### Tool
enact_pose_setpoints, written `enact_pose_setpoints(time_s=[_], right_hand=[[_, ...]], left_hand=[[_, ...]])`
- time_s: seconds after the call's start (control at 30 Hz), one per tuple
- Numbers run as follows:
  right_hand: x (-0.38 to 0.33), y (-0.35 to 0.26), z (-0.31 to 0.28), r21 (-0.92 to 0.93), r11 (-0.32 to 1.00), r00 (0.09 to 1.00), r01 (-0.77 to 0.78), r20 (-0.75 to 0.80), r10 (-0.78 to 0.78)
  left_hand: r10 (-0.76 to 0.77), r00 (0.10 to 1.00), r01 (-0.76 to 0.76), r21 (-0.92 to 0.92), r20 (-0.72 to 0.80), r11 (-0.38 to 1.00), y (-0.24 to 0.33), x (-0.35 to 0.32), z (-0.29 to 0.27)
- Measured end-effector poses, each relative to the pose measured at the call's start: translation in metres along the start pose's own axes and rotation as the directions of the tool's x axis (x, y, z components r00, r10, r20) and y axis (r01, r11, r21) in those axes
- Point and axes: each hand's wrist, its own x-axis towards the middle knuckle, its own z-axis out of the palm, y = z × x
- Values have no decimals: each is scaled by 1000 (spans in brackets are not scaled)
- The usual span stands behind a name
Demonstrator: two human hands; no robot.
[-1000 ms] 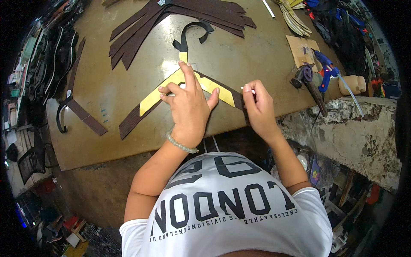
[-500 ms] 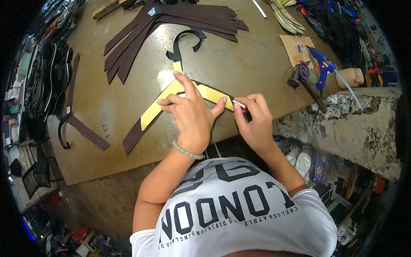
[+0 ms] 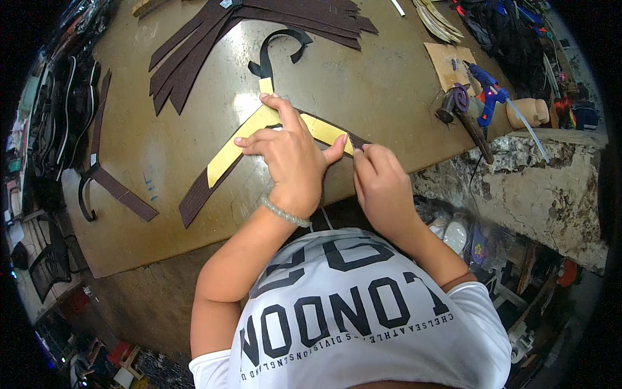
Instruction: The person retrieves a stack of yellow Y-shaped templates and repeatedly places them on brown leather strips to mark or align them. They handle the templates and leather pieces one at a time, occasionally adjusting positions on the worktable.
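A V-shaped yellow template [image 3: 227, 157] lies over a dark brown strap piece [image 3: 192, 202], which shows along its edges and beyond both lower ends. From the template's top a curled black band [image 3: 264, 50] runs away from me. My left hand [image 3: 285, 155] presses down on the template with fingers spread, the thumb on its right arm and a fingertip near its peak. At the right end of the template my right hand [image 3: 383, 178] is closed in a pinch by the brown strap. The short white stick in it is now mostly hidden by the fingers.
Brown strap pieces [image 3: 194, 58] are fanned in a stack at the far side. Another brown strap [image 3: 123, 193] with a black hook-shaped band lies left. A blue glue gun [image 3: 489, 91] and a hammer [image 3: 470, 126] rest by the table's right edge, near a tape roll [image 3: 528, 112].
My right hand has turned at the template's right end, and the white stick is now mostly covered. My left hand keeps its place on the template. The whole view has shifted slightly.
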Motion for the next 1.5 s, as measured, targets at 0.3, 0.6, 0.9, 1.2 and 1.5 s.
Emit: enact_pose_setpoints(time_s=[0.3,0.6,0.9,1.2,1.5], right_hand=[[80,27,-22,395,919,1000,-9,-24,20],[183,22,52,364,706,770,607,-53,-635],[177,32,57,197,716,726,670,27,-687],[191,38,35,322,716,719,619,136,-682],[160,-6,49,369,797,852,479,25,-524]], left_hand=[[59,993,-66,59,102,996,-5,8,-7],[85,989,-92,48,121,995,-15,12,-12],[114,984,-117,13,134,993,-15,13,-9],[97,995,-97,-12,-5,995,-16,11,-3],[-46,982,-14,-315,-184,949,-37,-24,4]])
